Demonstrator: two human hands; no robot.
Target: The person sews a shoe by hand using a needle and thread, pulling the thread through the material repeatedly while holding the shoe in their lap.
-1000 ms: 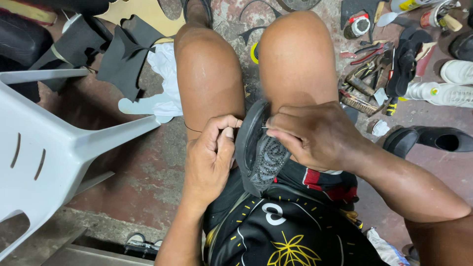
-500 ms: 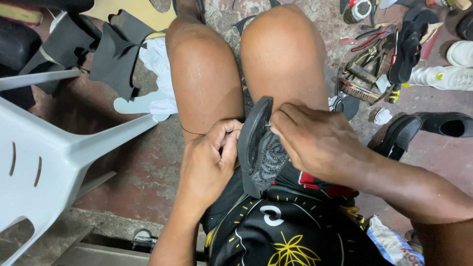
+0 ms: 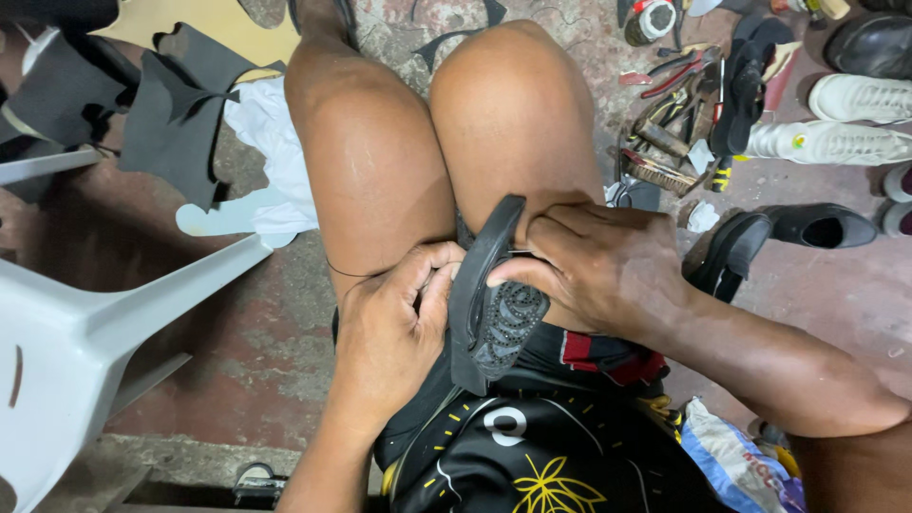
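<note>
Little has shifted since half a second ago: both hands stay clamped on the dark shoe sole (image 3: 494, 294), and the right hand (image 3: 594, 271) has crept a touch lower along its edge, so the same close work at the rim looks to be going on, not finished.

Nearest, the sole stands on edge in the lap, between the thighs, its patterned tread toward the camera. The left hand (image 3: 394, 328) is curled tight against its left edge, fingers pressed to the rim. The right hand closes over the top right edge, thumb on the tread, pinching something thin I cannot make out.

Farther left stands a white plastic chair (image 3: 85, 323). Farther right lie a black shoe (image 3: 822, 226), a heap of hand tools (image 3: 674, 114) and white sneakers (image 3: 845, 119).
</note>
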